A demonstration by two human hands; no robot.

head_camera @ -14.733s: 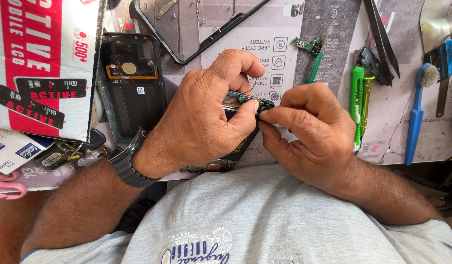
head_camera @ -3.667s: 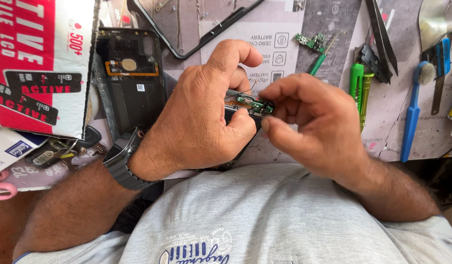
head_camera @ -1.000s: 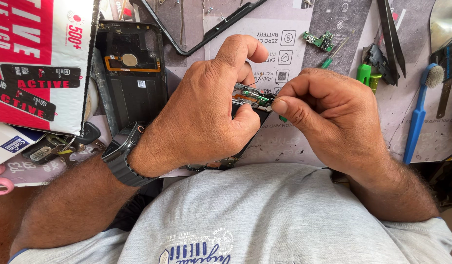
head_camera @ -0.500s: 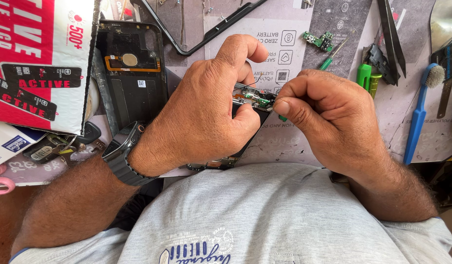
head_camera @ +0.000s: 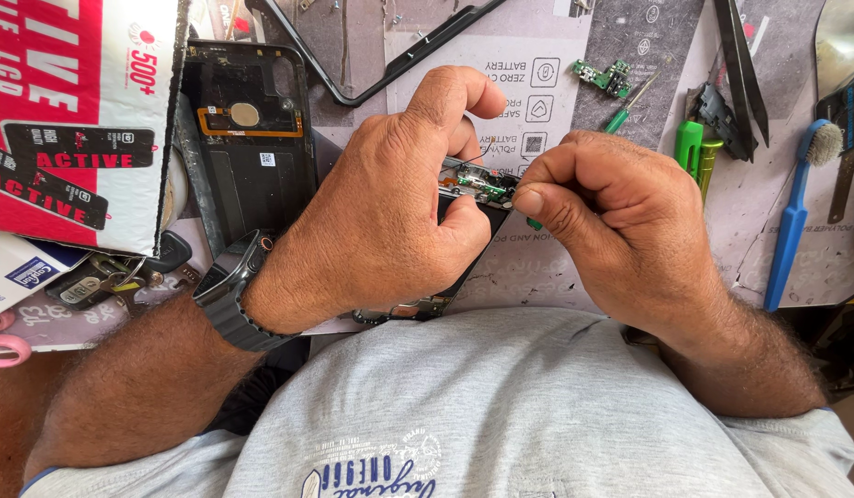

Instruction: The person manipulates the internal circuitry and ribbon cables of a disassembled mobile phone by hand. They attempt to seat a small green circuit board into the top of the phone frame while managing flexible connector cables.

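Your left hand [head_camera: 381,212] grips the opened phone body [head_camera: 445,277] above the work mat [head_camera: 556,267] | your right hand [head_camera: 611,221] has fingertips pinched narrow on a green-handled tool [head_camera: 534,223] at the small green circuit board [head_camera: 482,189] on the phone's top edge | keep the phone braced, pressure light and square to the board.
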